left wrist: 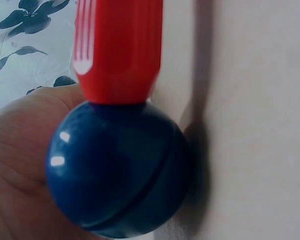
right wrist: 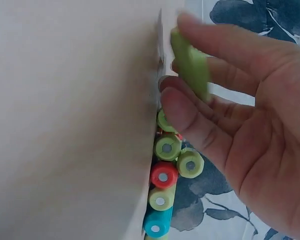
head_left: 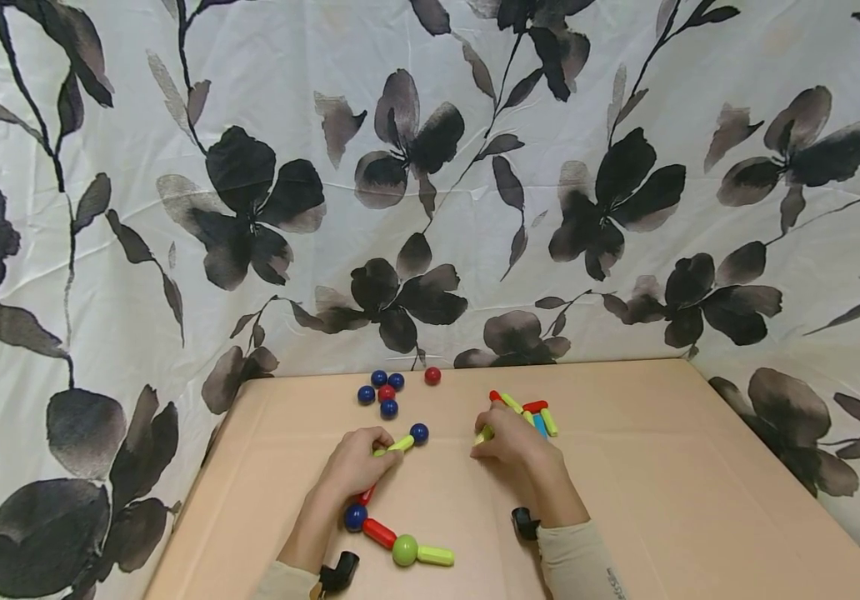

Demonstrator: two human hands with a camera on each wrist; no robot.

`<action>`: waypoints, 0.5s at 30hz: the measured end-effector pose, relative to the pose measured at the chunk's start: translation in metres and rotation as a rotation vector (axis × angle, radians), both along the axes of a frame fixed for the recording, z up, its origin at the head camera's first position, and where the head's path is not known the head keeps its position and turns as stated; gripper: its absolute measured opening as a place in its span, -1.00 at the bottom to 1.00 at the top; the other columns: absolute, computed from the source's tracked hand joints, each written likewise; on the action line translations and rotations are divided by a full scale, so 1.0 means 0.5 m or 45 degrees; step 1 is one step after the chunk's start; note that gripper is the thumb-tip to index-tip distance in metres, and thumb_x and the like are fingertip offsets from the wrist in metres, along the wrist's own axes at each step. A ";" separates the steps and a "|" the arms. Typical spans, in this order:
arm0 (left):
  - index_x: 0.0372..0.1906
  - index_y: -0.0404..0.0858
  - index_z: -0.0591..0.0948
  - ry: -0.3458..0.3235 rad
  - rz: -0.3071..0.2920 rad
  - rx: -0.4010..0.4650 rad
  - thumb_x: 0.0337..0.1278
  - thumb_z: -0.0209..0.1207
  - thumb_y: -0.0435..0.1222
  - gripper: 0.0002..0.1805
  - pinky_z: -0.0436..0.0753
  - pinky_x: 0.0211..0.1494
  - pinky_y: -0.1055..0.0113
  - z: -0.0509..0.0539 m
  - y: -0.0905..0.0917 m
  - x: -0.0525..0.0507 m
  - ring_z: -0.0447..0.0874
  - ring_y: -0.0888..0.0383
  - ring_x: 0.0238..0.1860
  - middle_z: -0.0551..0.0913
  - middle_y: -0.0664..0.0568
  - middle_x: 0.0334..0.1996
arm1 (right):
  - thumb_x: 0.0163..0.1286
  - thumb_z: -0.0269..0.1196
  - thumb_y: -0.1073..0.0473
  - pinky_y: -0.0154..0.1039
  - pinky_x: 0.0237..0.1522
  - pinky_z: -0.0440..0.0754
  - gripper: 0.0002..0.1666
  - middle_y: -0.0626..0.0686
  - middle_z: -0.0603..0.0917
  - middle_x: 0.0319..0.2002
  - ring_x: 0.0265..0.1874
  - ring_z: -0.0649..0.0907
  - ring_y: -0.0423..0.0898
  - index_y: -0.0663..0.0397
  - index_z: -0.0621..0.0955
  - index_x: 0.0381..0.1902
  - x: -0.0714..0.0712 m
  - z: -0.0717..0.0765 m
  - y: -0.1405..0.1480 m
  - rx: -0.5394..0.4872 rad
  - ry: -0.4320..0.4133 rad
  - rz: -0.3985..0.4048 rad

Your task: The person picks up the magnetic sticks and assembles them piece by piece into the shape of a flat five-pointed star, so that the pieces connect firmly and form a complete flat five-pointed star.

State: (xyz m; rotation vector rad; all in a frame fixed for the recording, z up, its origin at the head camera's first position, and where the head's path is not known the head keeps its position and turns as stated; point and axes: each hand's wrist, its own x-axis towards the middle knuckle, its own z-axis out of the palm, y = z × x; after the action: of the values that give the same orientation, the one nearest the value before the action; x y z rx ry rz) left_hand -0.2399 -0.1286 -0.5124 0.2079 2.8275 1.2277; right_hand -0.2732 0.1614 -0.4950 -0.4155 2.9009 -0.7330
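Note:
My left hand (head_left: 357, 463) pinches a yellow-green rod (head_left: 403, 443) whose far end meets a blue ball (head_left: 419, 432). Below that hand a red rod (head_left: 367, 495) joins another blue ball (head_left: 356, 517), which also looms large in the left wrist view (left wrist: 117, 170). From there the chain runs through a second red rod (head_left: 380, 533) and a green ball (head_left: 404, 550) to another yellow-green rod (head_left: 436, 556). Between thumb and fingers, my right hand (head_left: 516, 437) holds a loose yellow-green rod (right wrist: 191, 65), beside a pile of coloured rods. My left fingers hide where the upper rods meet.
The rod pile, with a blue rod (head_left: 540, 425) and a red rod (head_left: 536, 406), lies at the back right of the tan board (head_left: 670, 483). Several blue balls (head_left: 366, 395) surround a red one (head_left: 387, 392) at the back, with another red ball (head_left: 432, 376) apart. Patterned cloth (head_left: 490, 250) hangs behind.

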 end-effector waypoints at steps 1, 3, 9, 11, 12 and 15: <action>-0.17 -0.15 0.74 -0.001 0.000 0.001 0.21 0.42 -0.18 -0.82 0.43 -0.39 0.30 0.000 0.000 0.000 0.49 0.13 -0.46 0.65 0.07 -0.35 | 0.20 0.57 0.10 -0.15 -0.01 0.63 -0.73 -0.07 0.61 -0.23 -0.19 0.54 -0.11 0.02 0.75 -0.20 -0.001 -0.001 0.001 -0.005 0.011 0.014; -0.17 -0.16 0.74 -0.001 -0.002 -0.002 0.21 0.42 -0.18 -0.82 0.43 -0.39 0.29 0.000 0.000 0.000 0.50 0.13 -0.45 0.65 0.06 -0.34 | 0.25 0.54 0.11 -0.17 -0.07 0.61 -0.81 -0.09 0.59 -0.29 -0.25 0.53 -0.14 0.00 0.74 -0.26 -0.002 -0.002 0.001 -0.009 0.037 0.051; -0.10 -0.17 0.77 0.013 -0.025 -0.046 0.22 0.42 -0.16 -0.77 0.47 -0.29 0.27 0.000 0.001 0.000 0.52 0.14 -0.38 0.69 0.06 -0.27 | 0.34 0.47 0.13 -0.19 -0.10 0.62 -0.87 -0.12 0.60 -0.32 -0.30 0.54 -0.17 0.00 0.75 -0.22 -0.006 -0.002 -0.001 0.009 0.080 0.126; -0.09 -0.17 0.78 0.016 -0.039 -0.059 0.22 0.42 -0.16 -0.76 0.47 -0.27 0.27 -0.001 0.001 0.000 0.52 0.14 -0.36 0.69 0.07 -0.26 | 0.36 0.46 0.12 -0.17 -0.06 0.65 -0.85 -0.13 0.63 -0.29 -0.27 0.56 -0.18 0.00 0.75 -0.16 -0.007 -0.002 -0.003 0.010 0.084 0.126; -0.08 -0.17 0.78 0.016 -0.044 -0.062 0.22 0.43 -0.16 -0.76 0.46 -0.27 0.27 -0.001 0.001 0.000 0.51 0.15 -0.35 0.69 0.07 -0.26 | 0.37 0.45 0.11 -0.16 -0.02 0.66 -0.84 -0.13 0.65 -0.27 -0.25 0.57 -0.18 -0.01 0.76 -0.13 -0.008 -0.002 -0.004 0.008 0.080 0.117; -0.09 -0.16 0.76 0.004 -0.051 -0.064 0.24 0.42 -0.16 -0.78 0.45 -0.29 0.26 -0.003 0.001 -0.001 0.51 0.14 -0.37 0.66 0.07 -0.28 | 0.39 0.42 0.11 -0.10 0.04 0.68 -0.83 -0.11 0.68 -0.23 -0.21 0.61 -0.16 -0.02 0.75 -0.09 -0.010 -0.001 -0.010 -0.020 0.070 0.100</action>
State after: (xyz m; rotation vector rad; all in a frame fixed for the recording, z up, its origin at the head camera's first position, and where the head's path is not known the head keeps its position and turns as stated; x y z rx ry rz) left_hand -0.2402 -0.1282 -0.5141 0.2637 2.8385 1.1480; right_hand -0.2784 0.1565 -0.4954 -0.5564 2.9121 -0.7443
